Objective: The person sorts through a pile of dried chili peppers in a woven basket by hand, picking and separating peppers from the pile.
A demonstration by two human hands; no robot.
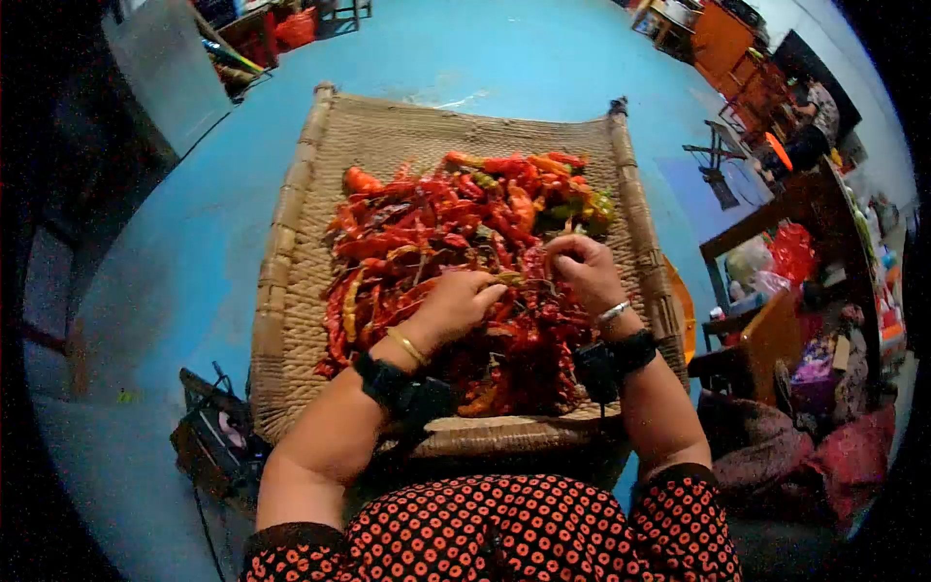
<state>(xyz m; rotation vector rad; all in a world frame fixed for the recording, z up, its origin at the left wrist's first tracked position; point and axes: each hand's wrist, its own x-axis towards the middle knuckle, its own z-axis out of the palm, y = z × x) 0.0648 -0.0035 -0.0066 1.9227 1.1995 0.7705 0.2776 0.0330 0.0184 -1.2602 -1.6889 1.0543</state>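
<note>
A woven tray (388, 121) with a bamboo frame holds a heap of red chili peppers (417, 223), with a few orange, yellow and green ones among them. My left hand (458, 308), with a gold bangle at its wrist, is over the lower middle of the heap, its thumb and forefinger closed at a yellowish pepper. To its right my right hand (587, 270), with a silver bangle, is pinched over the right part of the heap; what its fingertips hold is too small to name. Green peppers (593, 208) lie just above it.
Beyond the tray is a blue floor (465, 58). At the right stand a wooden shelf (776, 339) with bags and a folding stool (718, 160); farther back a person (819, 112) sits. A dark stool-like object (218, 427) is at the lower left.
</note>
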